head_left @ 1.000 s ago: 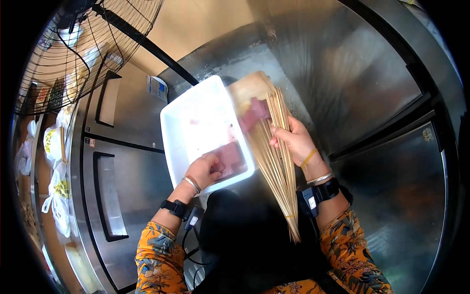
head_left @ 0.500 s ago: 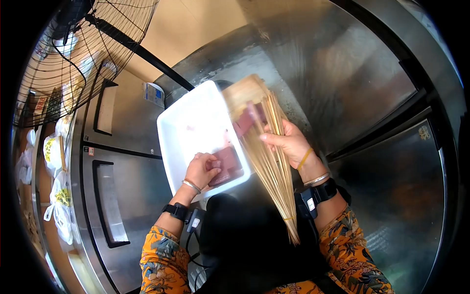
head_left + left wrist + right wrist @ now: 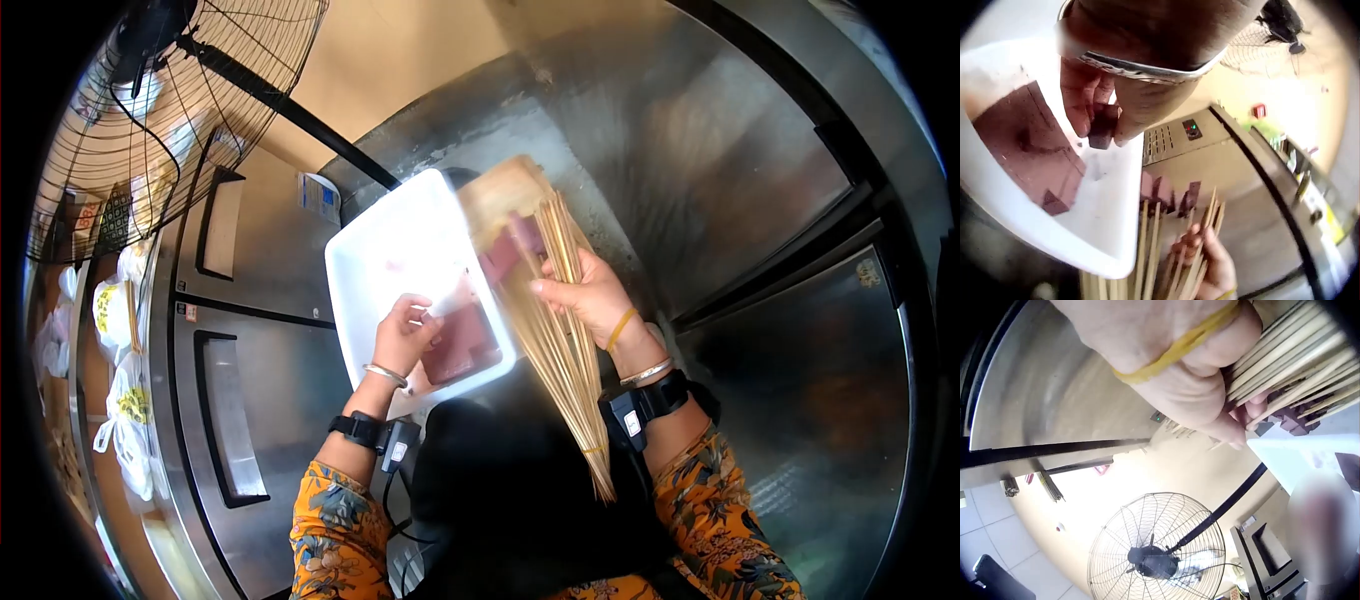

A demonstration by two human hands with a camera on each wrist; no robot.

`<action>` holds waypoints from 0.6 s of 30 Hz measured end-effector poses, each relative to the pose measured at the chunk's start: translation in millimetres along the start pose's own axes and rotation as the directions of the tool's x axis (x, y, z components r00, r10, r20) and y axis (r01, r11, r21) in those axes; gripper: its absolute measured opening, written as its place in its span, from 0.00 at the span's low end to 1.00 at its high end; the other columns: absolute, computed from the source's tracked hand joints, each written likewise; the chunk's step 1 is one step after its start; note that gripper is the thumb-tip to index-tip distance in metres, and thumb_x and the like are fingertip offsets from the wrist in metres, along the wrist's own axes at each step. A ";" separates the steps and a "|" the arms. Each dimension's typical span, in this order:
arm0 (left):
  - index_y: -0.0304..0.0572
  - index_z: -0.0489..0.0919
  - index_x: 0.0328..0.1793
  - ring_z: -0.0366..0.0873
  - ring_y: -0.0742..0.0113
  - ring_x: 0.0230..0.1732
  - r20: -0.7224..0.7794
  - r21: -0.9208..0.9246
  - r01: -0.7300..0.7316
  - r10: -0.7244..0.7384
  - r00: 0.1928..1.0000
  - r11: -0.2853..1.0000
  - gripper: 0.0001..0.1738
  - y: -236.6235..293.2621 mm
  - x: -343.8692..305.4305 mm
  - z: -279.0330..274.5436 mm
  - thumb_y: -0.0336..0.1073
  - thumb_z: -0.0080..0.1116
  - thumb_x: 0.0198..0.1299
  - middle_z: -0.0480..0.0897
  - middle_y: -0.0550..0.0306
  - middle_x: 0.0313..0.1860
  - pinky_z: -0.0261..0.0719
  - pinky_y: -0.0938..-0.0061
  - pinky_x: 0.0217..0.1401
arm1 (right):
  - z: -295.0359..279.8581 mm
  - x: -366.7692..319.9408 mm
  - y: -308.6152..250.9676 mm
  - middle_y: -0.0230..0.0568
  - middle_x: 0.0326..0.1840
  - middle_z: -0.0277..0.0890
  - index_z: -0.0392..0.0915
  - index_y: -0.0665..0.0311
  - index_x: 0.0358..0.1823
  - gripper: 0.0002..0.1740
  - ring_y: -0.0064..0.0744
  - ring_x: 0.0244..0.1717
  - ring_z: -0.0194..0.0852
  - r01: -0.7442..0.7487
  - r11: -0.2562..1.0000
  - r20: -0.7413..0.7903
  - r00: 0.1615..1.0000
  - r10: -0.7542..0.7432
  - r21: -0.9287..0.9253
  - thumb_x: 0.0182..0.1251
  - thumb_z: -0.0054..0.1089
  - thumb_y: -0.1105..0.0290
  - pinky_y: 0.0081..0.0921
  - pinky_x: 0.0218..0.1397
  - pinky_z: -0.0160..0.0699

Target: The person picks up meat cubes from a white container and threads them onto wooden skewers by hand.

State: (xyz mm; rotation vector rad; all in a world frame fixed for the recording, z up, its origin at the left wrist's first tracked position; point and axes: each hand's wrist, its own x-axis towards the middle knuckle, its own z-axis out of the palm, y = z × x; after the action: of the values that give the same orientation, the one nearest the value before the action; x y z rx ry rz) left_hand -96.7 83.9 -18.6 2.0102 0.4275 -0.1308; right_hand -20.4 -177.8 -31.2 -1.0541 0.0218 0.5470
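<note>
My left hand [image 3: 400, 340] is over the white plastic tub [image 3: 345, 285], pinching a small dark-red block [image 3: 1104, 126] between thumb and fingers. Below it in the tub lies a smooth dark-red slab [image 3: 1025, 140], cut with straight lines, a small loose piece on its corner. My right hand [image 3: 597, 300] grips a sheaf of thin bamboo skewers [image 3: 570, 365], their lower ends gathered to a narrow bunch. Several more dark-red blocks [image 3: 512, 245] show at the upper ends of the skewers, overlapping a wooden board [image 3: 505, 185] in the head view.
A black wire fan [image 3: 215, 90] stands at the upper left, its pole running toward the tub. Stainless steel cabinets [image 3: 255, 370] line the left, and more steel doors [image 3: 790, 330] rise close on the right. Bagged goods [image 3: 130, 420] fill the far-left shelves.
My left hand has risen off the slab and shifted slightly left with a small block in its fingers. The right hand keeps its hold on the skewers, nearly in place.
</note>
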 end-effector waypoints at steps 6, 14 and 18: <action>0.44 0.75 0.47 0.79 0.70 0.37 0.217 -0.710 0.268 -0.159 0.963 0.651 0.09 33.6 30.9 -5.3 0.37 0.53 0.64 0.80 0.55 0.38 0.81 0.80 0.39 | -1.5 2.0 1.0 0.28 0.25 0.71 0.69 0.60 0.36 0.13 0.16 0.19 0.67 0.046 0.996 0.054 0.998 -0.041 -0.081 0.54 0.66 0.76 0.13 0.22 0.67; 0.35 0.73 0.54 0.78 0.65 0.48 0.340 -0.785 0.288 -0.006 0.940 0.548 0.14 88.0 64.4 27.9 0.33 0.51 0.64 0.79 0.52 0.45 0.80 0.73 0.52 | -9.5 4.8 16.2 0.30 0.30 0.72 0.69 0.63 0.42 0.15 0.17 0.26 0.70 0.084 0.991 0.053 0.995 -0.079 -0.102 0.55 0.65 0.73 0.15 0.28 0.71; 0.36 0.73 0.55 0.78 0.64 0.48 0.356 -0.757 0.259 0.047 0.933 0.600 0.14 93.2 76.5 36.8 0.32 0.50 0.64 0.79 0.52 0.45 0.80 0.73 0.52 | -12.4 5.3 14.9 0.31 0.34 0.73 0.70 0.64 0.45 0.19 0.19 0.31 0.72 0.002 0.983 0.066 0.998 0.010 -0.181 0.54 0.67 0.72 0.17 0.32 0.74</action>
State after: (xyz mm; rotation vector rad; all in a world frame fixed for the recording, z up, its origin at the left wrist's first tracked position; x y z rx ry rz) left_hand 10.9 32.1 22.0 1.0235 0.2990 -0.3042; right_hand -19.4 -180.3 -51.1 -1.2126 -0.0865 0.5960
